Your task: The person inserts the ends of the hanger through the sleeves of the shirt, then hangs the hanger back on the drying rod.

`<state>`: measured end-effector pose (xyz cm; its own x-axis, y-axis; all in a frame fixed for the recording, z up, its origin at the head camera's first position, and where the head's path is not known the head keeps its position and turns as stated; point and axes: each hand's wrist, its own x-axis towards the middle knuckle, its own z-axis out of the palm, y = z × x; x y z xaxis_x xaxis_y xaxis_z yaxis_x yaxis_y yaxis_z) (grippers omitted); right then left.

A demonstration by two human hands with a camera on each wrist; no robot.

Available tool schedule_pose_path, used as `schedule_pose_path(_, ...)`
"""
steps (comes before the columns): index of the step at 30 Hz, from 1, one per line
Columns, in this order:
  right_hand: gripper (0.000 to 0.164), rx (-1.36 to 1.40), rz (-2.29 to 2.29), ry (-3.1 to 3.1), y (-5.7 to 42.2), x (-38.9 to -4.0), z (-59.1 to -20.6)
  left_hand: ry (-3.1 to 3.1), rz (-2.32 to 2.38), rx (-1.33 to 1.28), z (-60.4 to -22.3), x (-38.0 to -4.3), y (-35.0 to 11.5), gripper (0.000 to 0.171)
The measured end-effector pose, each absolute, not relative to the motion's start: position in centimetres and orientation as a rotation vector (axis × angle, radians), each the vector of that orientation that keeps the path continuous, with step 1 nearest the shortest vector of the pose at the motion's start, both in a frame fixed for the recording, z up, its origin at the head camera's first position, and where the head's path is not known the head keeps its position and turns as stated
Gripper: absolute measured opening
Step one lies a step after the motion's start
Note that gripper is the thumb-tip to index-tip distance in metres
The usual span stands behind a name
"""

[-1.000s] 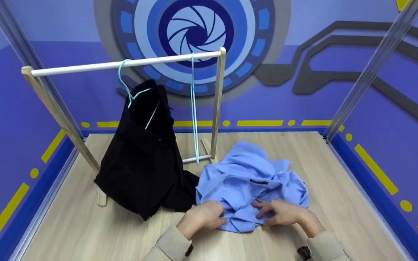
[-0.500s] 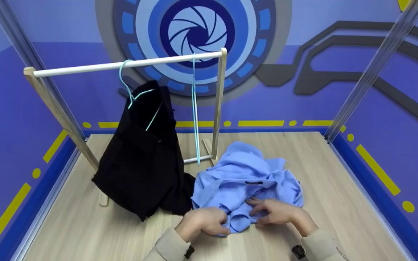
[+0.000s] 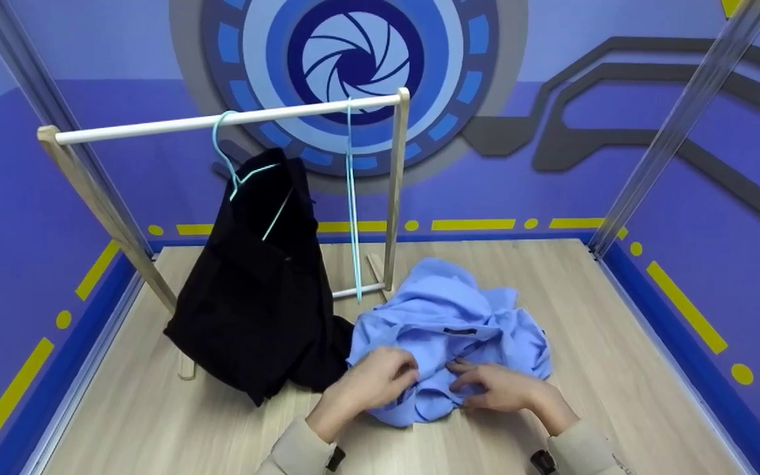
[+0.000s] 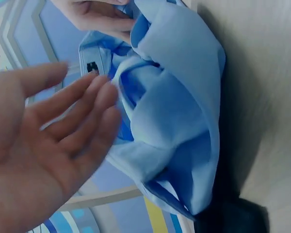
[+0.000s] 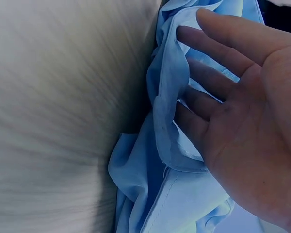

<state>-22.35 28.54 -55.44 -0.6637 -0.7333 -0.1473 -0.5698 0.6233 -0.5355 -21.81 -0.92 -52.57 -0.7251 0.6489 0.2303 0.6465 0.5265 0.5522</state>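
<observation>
A crumpled light blue shirt [image 3: 439, 290] lies on the wooden table, its dark neck label facing up. My left hand [image 3: 380, 379] is over the shirt's near left part. In the left wrist view, that hand [image 4: 63, 131] has loosely bent, spread fingers with no cloth between them. My right hand [image 3: 502, 389] is at the near edge of the shirt. The right wrist view shows the right hand's [image 5: 252, 107] fingers slipped behind a fold of cloth, the thumb apart from them. Folds hide those fingertips.
Left of the shirt, a black garment [image 3: 254, 316] hangs on a turquoise hanger [image 3: 225, 148] from a rack's white rail [image 3: 156, 124], its lower part near the shirt. A bare turquoise hanger [image 3: 353, 211] hangs at the rack's right end. Blue patterned walls enclose the table.
The shirt has shifted slightly left and its near folds have bunched. My left hand came off the near left edge and moved up over the cloth; the right hand shifted slightly left.
</observation>
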Motion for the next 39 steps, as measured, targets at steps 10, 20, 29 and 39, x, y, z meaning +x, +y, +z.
schedule_pose_path(10, 0.023, -1.208, -0.855, 2.576, 29.1, -22.6, -54.6, 3.122, 1.205, 0.904, -53.3, -22.9, -1.1, 0.027)
schedule_pose_path(20, 0.037, -1.119, -1.305, 2.85, 30.3, -23.4, -53.2, 3.226, 1.097, 0.848, -54.4, -23.8, -1.5, 0.024)
schedule_pose_path(29, 0.041, -0.971, -1.51, 3.22, 32.0, -24.7, -53.6, 3.163, 1.082, 0.852, -54.2, -23.7, -2.3, 0.016)
schedule_pose_path(39, 0.052, -0.804, -1.186, 3.074, 33.2, -24.2, -54.4, 3.054, 1.03, 0.795, -54.4, -23.9, -3.2, 0.026)
